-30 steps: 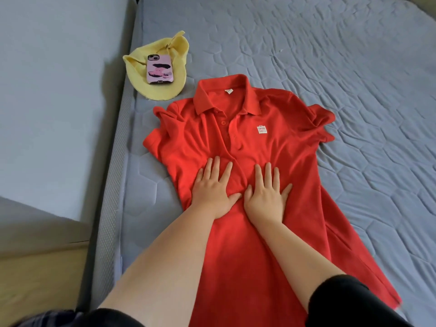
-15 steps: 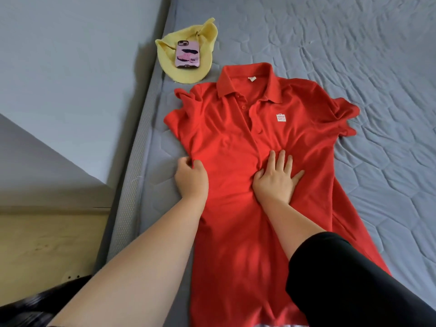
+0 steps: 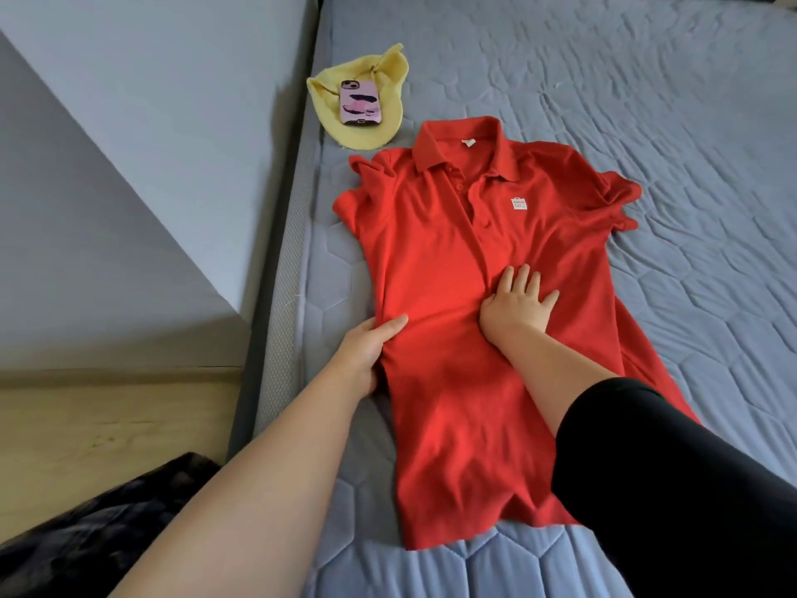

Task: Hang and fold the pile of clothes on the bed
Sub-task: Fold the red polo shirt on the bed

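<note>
Red polo dress (image 3: 435, 403) lies front-up on the mattress (image 3: 647, 101), beside its left edge — long axis parallel to that edge, collar (image 3: 435, 144) far, hem (image 3: 453, 537) near. Left hand (image 3: 366, 351) pinches the side seam at the waist; right hand (image 3: 515, 312) presses flat on the mid-front, fingers spread.

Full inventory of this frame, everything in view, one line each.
red polo shirt: 1, red, spread front-up on the bed, collar at the far end
yellow cloth: 1, pale yellow, on the bed beyond the collar, near the wall side
phone: 1, pink case, lying on the yellow cloth
bed: 1, grey-blue quilted, under it all
wall: 1, grey, beside the bed
wooden surface: 1, light wood, lower left
dark fabric: 1, black, bottom-left corner
left hand: 1, bare, holds the shirt's wall-side edge, thumb on top
right hand: 1, black sleeve, flat on the shirt's middle
</note>
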Motion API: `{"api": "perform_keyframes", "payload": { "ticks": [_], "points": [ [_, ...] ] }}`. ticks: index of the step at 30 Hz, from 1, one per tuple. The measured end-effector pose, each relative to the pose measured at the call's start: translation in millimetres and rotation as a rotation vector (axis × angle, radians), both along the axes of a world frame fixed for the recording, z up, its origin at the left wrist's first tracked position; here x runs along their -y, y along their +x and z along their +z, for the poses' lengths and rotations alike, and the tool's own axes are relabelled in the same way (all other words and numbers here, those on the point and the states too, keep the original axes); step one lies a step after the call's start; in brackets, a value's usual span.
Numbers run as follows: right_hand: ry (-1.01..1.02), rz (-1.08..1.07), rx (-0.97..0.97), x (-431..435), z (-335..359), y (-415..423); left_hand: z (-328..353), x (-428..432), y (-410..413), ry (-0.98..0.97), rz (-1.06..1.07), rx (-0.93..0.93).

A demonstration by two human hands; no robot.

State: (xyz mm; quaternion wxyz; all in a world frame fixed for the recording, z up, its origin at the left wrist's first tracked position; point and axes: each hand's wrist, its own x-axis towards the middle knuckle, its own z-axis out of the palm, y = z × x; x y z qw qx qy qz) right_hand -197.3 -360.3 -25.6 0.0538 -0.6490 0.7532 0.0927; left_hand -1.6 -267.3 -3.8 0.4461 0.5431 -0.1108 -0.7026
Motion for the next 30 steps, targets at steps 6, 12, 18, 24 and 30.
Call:
{"api": "perform_keyframes", "payload": {
  "ticks": [6,12,18,24,30],
  "points": [
    [0.032,0.059,0.187,-66.4,2.7,-1.8,-0.2,-17.7,10.7,-0.034,0.129,0.139],
    [0.147,0.173,0.348,-110.2,10.2,-9.0,13.6,-40.0,-7.2,-0.079,-0.29,0.414],
    [0.205,0.257,0.33,-121.9,20.5,-10.2,9.6,-73.1,-12.6,0.08,-0.176,0.26],
    [0.306,0.39,0.49,-147.7,40.7,-20.4,19.1,-87.9,-7.0,0.145,-0.357,0.34],
    [0.361,0.717,0.194,-193.6,48.8,-41.4,29.6,-103.3,-23.6,0.103,-0.454,-0.003]
  ]
}}
